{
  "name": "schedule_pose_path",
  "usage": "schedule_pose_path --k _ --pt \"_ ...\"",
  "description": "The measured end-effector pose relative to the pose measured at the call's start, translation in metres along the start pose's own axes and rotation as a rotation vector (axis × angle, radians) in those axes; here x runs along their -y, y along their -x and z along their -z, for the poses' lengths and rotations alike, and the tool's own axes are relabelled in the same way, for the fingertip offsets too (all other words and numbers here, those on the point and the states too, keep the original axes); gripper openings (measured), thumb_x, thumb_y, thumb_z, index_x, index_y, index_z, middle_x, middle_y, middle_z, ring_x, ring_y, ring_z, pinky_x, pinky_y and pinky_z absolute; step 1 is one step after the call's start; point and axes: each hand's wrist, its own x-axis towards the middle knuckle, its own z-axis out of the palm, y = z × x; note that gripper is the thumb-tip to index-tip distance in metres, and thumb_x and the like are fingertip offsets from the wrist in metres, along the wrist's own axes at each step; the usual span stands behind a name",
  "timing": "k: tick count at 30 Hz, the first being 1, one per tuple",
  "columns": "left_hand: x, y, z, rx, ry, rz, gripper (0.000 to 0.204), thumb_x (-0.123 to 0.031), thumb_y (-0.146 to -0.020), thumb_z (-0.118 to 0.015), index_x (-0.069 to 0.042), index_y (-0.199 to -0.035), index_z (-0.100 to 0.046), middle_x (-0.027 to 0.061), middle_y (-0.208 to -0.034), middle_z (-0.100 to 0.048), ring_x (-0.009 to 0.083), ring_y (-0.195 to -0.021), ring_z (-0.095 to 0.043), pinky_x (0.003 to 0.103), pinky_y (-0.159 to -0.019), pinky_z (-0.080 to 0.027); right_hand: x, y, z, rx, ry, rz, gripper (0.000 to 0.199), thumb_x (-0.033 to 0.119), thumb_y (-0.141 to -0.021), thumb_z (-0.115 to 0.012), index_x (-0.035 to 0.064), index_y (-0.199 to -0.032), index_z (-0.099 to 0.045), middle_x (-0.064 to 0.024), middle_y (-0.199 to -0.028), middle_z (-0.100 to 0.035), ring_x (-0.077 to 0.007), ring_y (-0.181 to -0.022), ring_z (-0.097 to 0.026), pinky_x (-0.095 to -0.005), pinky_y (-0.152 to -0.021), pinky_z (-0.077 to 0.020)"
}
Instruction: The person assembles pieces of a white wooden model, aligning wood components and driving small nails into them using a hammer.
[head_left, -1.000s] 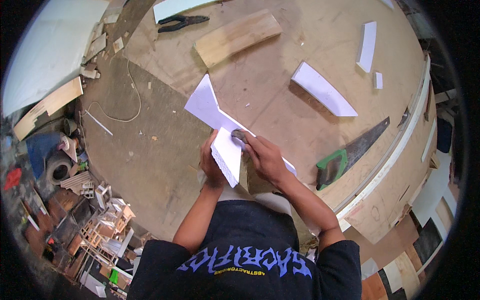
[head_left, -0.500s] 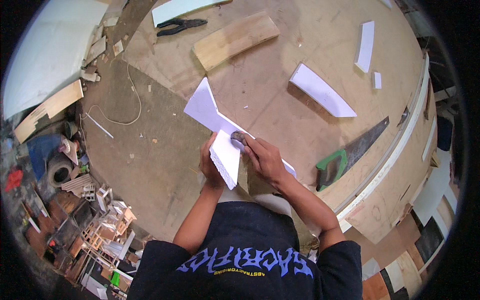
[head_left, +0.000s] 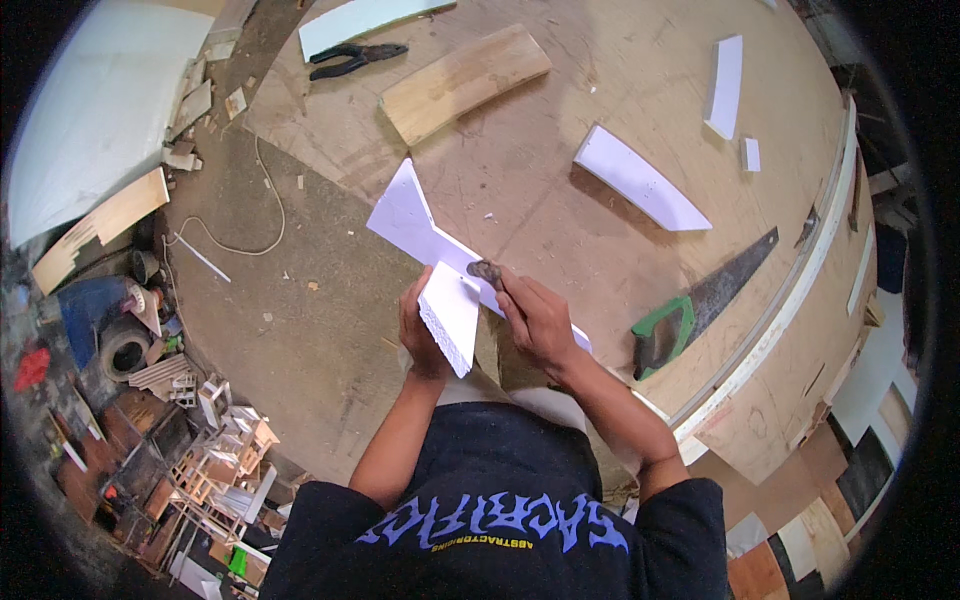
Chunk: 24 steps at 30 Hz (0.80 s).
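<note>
In front of my body is a white board assembly [head_left: 402, 212]: a long strip with a flared, pointed far-left end, and a shorter white block [head_left: 457, 305] set across it. That block has a rough, crumbly near edge. My left hand [head_left: 419, 325] is wrapped round the block's left side. A small rounded dark grey lump [head_left: 485, 272] is pinched in the fingers of my right hand [head_left: 537, 318], over the strip just right of the block. Its kind is unclear, and whether it touches the board cannot be told.
Pliers [head_left: 358, 60] and a curved wooden block [head_left: 465, 82] lie on the far tabletop. Curved white pieces [head_left: 642, 180] sit at the right, with a green-handled handsaw [head_left: 705, 310] nearer. Scrap wood [head_left: 215, 465] and a tyre-like black ring [head_left: 124, 355] clutter the lower left.
The grey lump in my right hand has shifted slightly right, away from the block, and has turned a little. My left hand keeps its hold on the white board assembly.
</note>
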Motion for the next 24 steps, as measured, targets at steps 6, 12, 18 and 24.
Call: schedule_pose_path --k 6,12,18,24 --pt "0.021 0.02 -0.009 0.028 0.218 0.185 0.071 -0.019 -0.081 -0.09 -0.002 -0.14 -0.053 0.0165 -0.136 -0.066 0.0329 -0.118 -0.067 0.043 -0.098 -0.055 0.005 -0.005 -0.003 -0.006 0.008 -0.016 0.044 0.011 -0.101 -0.065 0.0024 -0.143 -0.06 -0.0218 -0.092 -0.066 -0.0386 -0.082 -0.068 -0.0461 -0.073 -0.0541" --pt "0.008 0.011 -0.004 -0.018 0.204 0.15 0.069 -0.02 -0.083 -0.089 -0.002 -0.139 -0.054 0.0171 -0.136 -0.067 0.0342 -0.116 -0.068 0.044 -0.097 -0.055 -0.003 -0.005 -0.008 -0.029 -0.001 0.0 0.042 0.011 -0.101 -0.063 0.0016 -0.142 -0.06 -0.022 -0.094 -0.068 -0.0394 -0.082 -0.068 -0.0466 -0.073 -0.0546" --pt "0.01 0.009 -0.005 0.009 0.162 0.107 0.068 -0.017 -0.082 -0.089 -0.001 -0.138 -0.055 0.0171 -0.136 -0.067 0.0341 -0.116 -0.068 0.043 -0.098 -0.055 -0.001 -0.006 -0.013 -0.05 -0.027 0.003 0.039 0.012 -0.102 -0.063 0.0013 -0.139 -0.061 -0.0228 -0.096 -0.068 -0.0398 -0.084 -0.069 -0.0458 -0.073 -0.0549" --pt "-0.01 -0.009 0.002 -0.023 0.155 -0.029 0.069 -0.015 -0.087 -0.085 -0.002 -0.144 -0.05 0.0174 -0.138 -0.064 0.032 -0.12 -0.066 0.043 -0.099 -0.056 0.025 0.002 0.016 -0.135 -0.033 -0.332 0.046 0.023 -0.09 -0.081 0.0032 -0.125 -0.059 -0.0182 -0.102 -0.068 -0.041 -0.088 -0.069 -0.0481 -0.077 -0.0559"
